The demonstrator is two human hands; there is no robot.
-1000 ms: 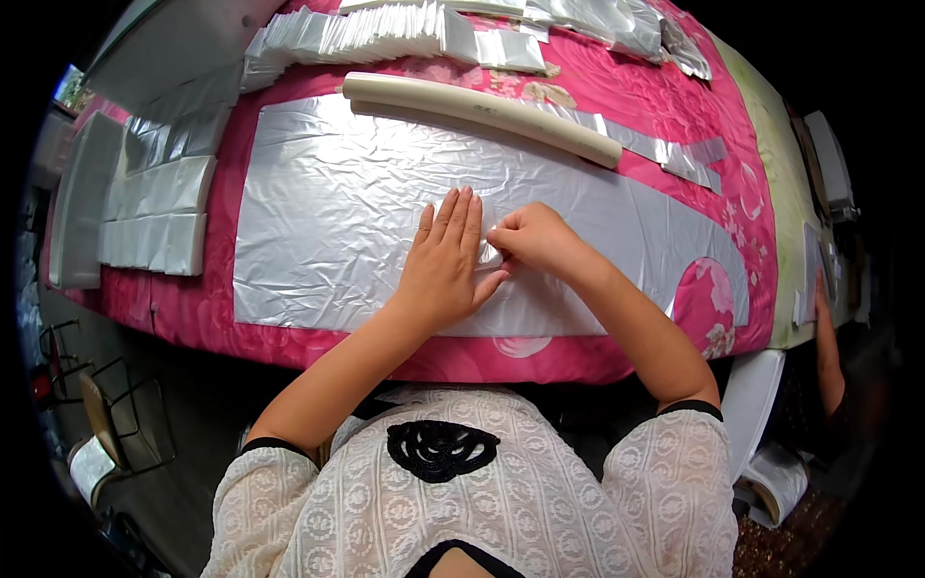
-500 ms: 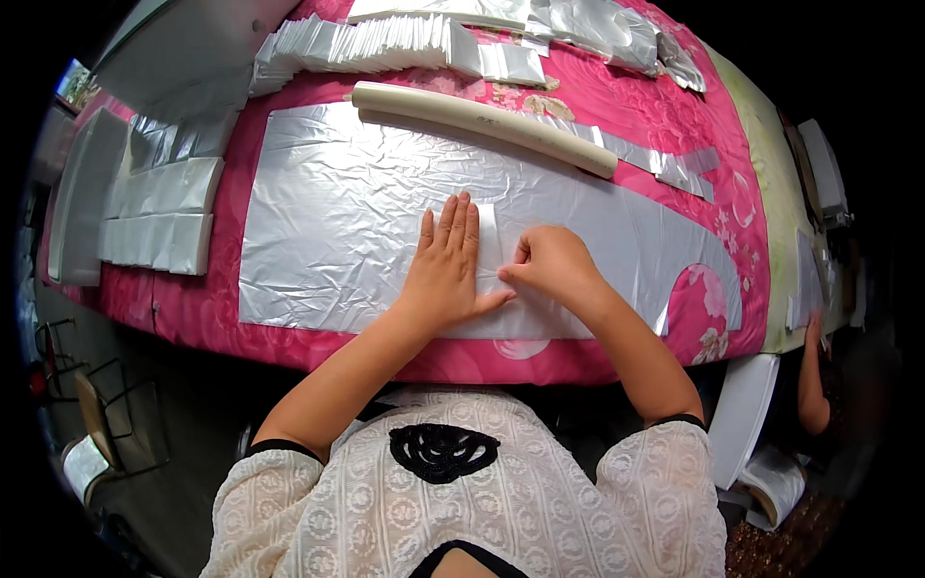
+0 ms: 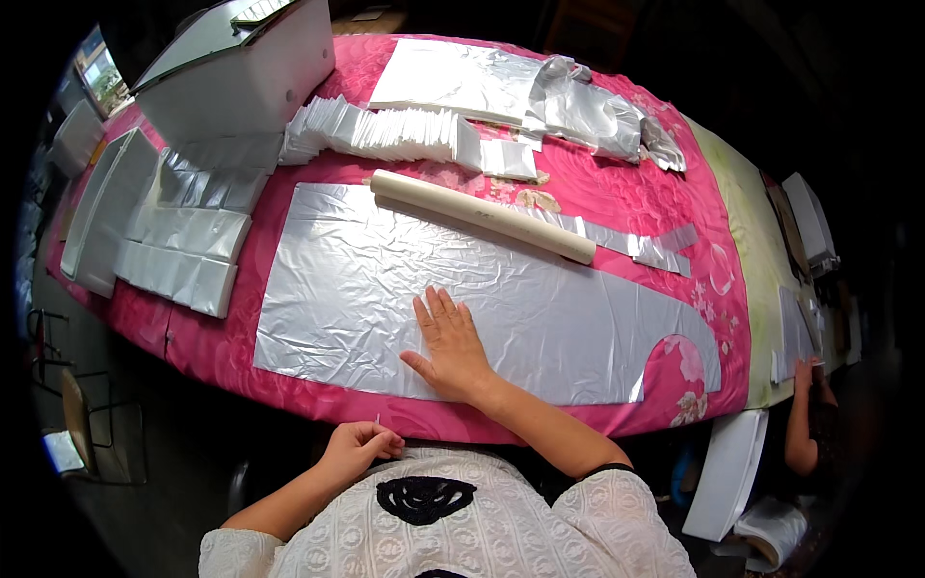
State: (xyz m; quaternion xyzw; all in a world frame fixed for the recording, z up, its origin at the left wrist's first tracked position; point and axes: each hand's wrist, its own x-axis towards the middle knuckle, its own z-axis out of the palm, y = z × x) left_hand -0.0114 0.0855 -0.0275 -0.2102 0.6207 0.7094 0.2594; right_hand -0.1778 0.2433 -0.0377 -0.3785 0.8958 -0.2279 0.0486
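looking down through the head camera, i have the right hand [image 3: 451,347] open and flat, palm down on the silver sheet [image 3: 540,318], fingers slightly spread. the left hand [image 3: 361,449] is curled closed at the near edge of the pink flowered tabletop [image 3: 217,347], well clear of the sheet; a thin pale sliver [image 3: 378,419] shows by its fingers, and i cannot tell whether it is pinched there. the sheet lies wrinkled across the middle of the tabletop, a rounded notch at its right end. from where i sit, a cream tube [image 3: 482,217] lies slantwise along its far edge, with silver strips [image 3: 660,253] beyond the right end. farther back i see a row of thin white packets [image 3: 385,133], a white stack [image 3: 453,77] and a crumpled silver heap [image 3: 593,114]. to the left, flat packets [image 3: 188,246] lie in rows beside a white bin [image 3: 106,214], near a big white box [image 3: 241,91].
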